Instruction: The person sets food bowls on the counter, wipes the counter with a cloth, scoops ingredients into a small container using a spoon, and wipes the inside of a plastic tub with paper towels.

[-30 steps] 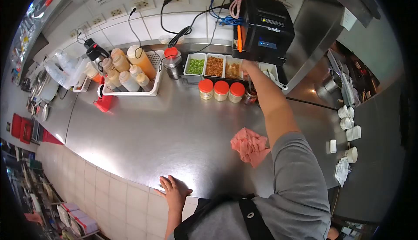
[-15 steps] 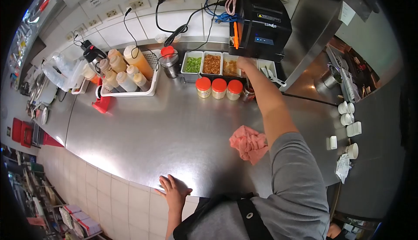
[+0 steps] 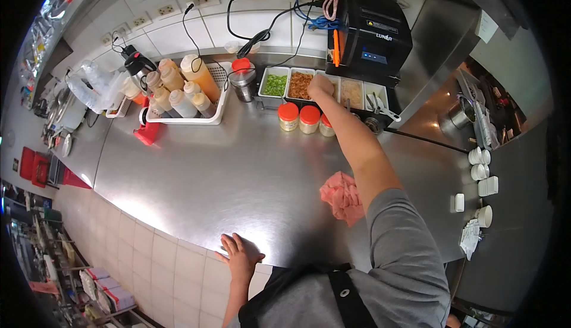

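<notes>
A: What spreads out around the reaching fingers?

B: A steel counter (image 3: pixel 196 167) lies on the near side of the right hand (image 3: pixel 321 85), with a row of white tubs (image 3: pixel 272 95) running to either side of its fingers.

A: Which tub is closest to those fingers on the left?

B: The tub of brown bits (image 3: pixel 297 98), just left of the right fingers. It looks stiff-walled and, filled, probably modest in weight; its raised rim would offer the surest hold.

A: And the contents?

B: The brown bits (image 3: pixel 299 83) appear light, dry and crumbly, likely to break under a hard squeeze. A loose pinch from above, away from the walls, should suit them.

A: How is the worker posed?

B: The right arm (image 3: pixel 363 143) stretches forward, almost straight, crossing in front of the rightmost of three red-lidded jars (image 3: pixel 309 119). The right hand hangs over the tubs, its back uppermost. The left hand (image 3: pixel 239 261) braces at the counter's near edge.

A: And the fingers themselves?

B: The left fingers are spread on the steel. The right fingertips are hidden; whether apart, together or clamped on anything, one cannot tell.
</notes>
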